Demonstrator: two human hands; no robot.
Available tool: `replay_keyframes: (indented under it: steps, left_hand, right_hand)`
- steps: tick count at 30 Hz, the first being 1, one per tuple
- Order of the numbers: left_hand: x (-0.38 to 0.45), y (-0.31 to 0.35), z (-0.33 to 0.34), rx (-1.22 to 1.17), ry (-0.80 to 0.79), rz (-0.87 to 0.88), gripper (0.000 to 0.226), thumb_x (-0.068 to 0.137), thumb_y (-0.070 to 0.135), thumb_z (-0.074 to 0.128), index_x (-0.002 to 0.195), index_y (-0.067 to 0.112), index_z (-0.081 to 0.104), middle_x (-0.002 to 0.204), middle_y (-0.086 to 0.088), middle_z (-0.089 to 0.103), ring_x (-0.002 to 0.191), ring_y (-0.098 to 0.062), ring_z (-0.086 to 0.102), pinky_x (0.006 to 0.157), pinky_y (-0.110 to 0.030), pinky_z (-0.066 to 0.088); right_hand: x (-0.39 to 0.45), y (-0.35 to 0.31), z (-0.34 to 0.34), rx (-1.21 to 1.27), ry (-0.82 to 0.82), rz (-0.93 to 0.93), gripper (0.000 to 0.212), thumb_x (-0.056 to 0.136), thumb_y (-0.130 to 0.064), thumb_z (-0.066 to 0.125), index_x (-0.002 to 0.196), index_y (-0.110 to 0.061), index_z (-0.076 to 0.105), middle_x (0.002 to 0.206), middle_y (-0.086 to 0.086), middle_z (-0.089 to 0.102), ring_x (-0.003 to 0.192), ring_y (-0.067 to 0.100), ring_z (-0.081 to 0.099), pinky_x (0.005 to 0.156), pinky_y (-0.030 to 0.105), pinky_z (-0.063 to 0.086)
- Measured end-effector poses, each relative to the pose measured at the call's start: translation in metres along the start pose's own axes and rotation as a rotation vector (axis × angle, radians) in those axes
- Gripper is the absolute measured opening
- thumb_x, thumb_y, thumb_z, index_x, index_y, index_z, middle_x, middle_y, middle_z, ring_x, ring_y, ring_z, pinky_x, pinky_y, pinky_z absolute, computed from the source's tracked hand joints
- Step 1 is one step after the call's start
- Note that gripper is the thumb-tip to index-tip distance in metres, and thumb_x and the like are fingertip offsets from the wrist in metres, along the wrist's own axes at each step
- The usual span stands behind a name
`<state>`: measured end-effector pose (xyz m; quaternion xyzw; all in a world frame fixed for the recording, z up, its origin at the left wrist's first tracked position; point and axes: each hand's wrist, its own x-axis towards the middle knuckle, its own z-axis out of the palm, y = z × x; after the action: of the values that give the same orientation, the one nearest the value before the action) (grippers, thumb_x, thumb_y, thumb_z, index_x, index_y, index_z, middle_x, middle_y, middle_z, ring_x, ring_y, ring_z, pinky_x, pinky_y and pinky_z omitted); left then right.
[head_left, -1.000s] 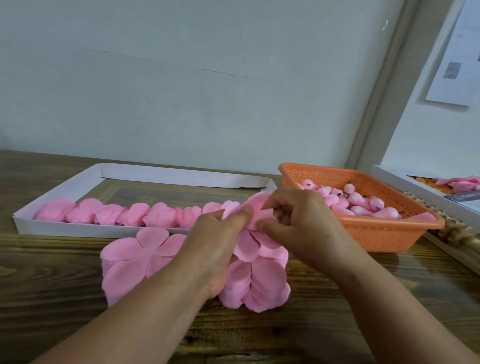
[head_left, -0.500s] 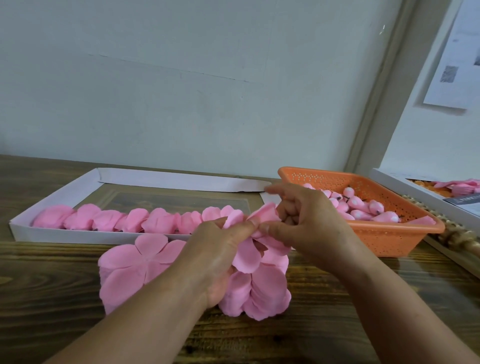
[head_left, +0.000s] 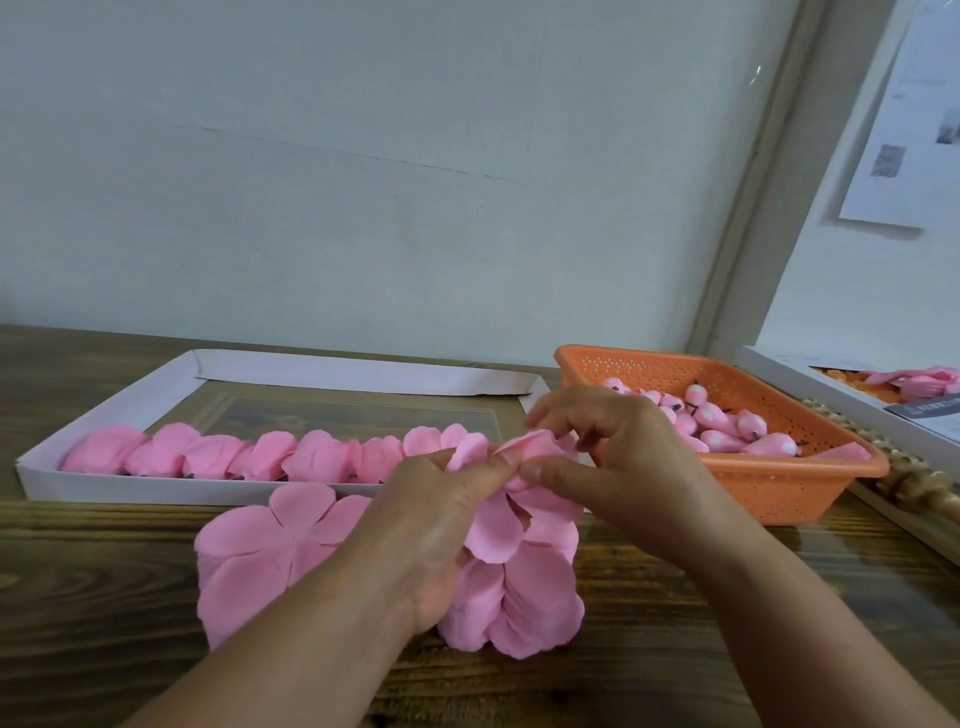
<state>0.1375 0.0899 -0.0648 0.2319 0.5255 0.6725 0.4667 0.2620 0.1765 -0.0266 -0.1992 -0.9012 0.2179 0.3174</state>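
Craft workshop, petal tray (head_left: 337, 370), bud basket (head_left: 779, 486)

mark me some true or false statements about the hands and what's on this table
1. The left hand and right hand both pinch a pink petal. True.
2. The orange basket stands left of the white tray. False: it stands right of it.
3. A row of pink flowers lies along the tray's near side. True.
4. The basket is empty. False: it holds pink buds.
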Motion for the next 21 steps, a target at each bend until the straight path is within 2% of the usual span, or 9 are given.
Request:
replay_keyframes:
  steps: [2, 5, 8, 11, 15, 18, 21]
  left_hand:
    - [-0.001, 0.002, 0.0, -0.019, -0.01, -0.018, 0.02, 0.082, 0.019, 0.071, 0.098, 0.007, 0.07, 0.082, -0.012, 0.072, 0.069, -0.021, 0.068, 0.07, -0.036, 0.055]
    - [-0.004, 0.004, 0.001, -0.054, -0.032, -0.051, 0.022, 0.082, 0.017, 0.07, 0.101, 0.005, 0.069, 0.089, -0.015, 0.073, 0.071, -0.022, 0.069, 0.066, -0.034, 0.057]
    - [-0.006, 0.006, 0.002, -0.065, -0.06, -0.069, 0.023, 0.082, 0.017, 0.07, 0.1, 0.004, 0.07, 0.092, -0.015, 0.074, 0.076, -0.023, 0.07, 0.065, -0.032, 0.058]
    - [-0.006, 0.006, 0.003, -0.071, -0.066, -0.098, 0.027, 0.081, 0.017, 0.07, 0.104, 0.003, 0.069, 0.102, -0.017, 0.072, 0.096, -0.029, 0.067, 0.079, -0.037, 0.054]
    - [-0.008, 0.008, 0.002, -0.101, -0.114, -0.147, 0.026, 0.083, 0.013, 0.068, 0.106, 0.002, 0.069, 0.103, -0.017, 0.072, 0.093, -0.028, 0.066, 0.079, -0.035, 0.054]
    - [-0.008, 0.01, 0.001, -0.144, -0.152, -0.189, 0.028, 0.082, 0.012, 0.068, 0.108, 0.0, 0.068, 0.106, -0.019, 0.071, 0.09, -0.028, 0.067, 0.075, -0.035, 0.058]
    - [-0.008, 0.012, 0.0, -0.198, -0.19, -0.222, 0.029, 0.083, 0.009, 0.066, 0.11, -0.002, 0.067, 0.11, -0.019, 0.069, 0.095, -0.028, 0.068, 0.074, -0.034, 0.059]
  right_hand:
    - [-0.002, 0.0, 0.0, -0.002, -0.013, -0.011, 0.009, 0.074, -0.016, 0.073, 0.078, -0.01, 0.067, 0.073, 0.001, 0.063, 0.067, 0.012, 0.051, 0.059, 0.027, 0.041]
    - [-0.003, 0.002, -0.002, 0.003, -0.019, -0.043, 0.008, 0.074, -0.014, 0.074, 0.078, -0.015, 0.068, 0.073, -0.002, 0.061, 0.062, 0.005, 0.049, 0.057, 0.02, 0.039]
    - [-0.002, 0.004, -0.006, 0.021, -0.034, -0.047, 0.012, 0.072, -0.015, 0.077, 0.081, -0.02, 0.069, 0.075, -0.007, 0.062, 0.066, 0.002, 0.05, 0.059, 0.016, 0.04]
    - [-0.002, 0.004, -0.008, 0.003, -0.077, -0.052, 0.014, 0.072, -0.019, 0.079, 0.081, -0.017, 0.069, 0.082, -0.006, 0.063, 0.078, 0.007, 0.055, 0.069, 0.025, 0.045]
    - [-0.004, 0.0, -0.015, 0.016, -0.175, -0.013, 0.02, 0.072, -0.015, 0.078, 0.091, -0.018, 0.071, 0.09, -0.01, 0.066, 0.088, 0.006, 0.059, 0.082, 0.03, 0.046]
    - [-0.005, 0.0, -0.017, 0.037, -0.191, 0.006, 0.024, 0.073, -0.012, 0.076, 0.096, -0.017, 0.071, 0.092, -0.017, 0.067, 0.089, 0.0, 0.061, 0.102, 0.037, 0.037]
    - [-0.004, 0.0, -0.016, 0.053, -0.179, -0.004, 0.024, 0.074, -0.011, 0.077, 0.097, -0.015, 0.072, 0.091, -0.017, 0.068, 0.091, 0.001, 0.062, 0.103, 0.039, 0.034]
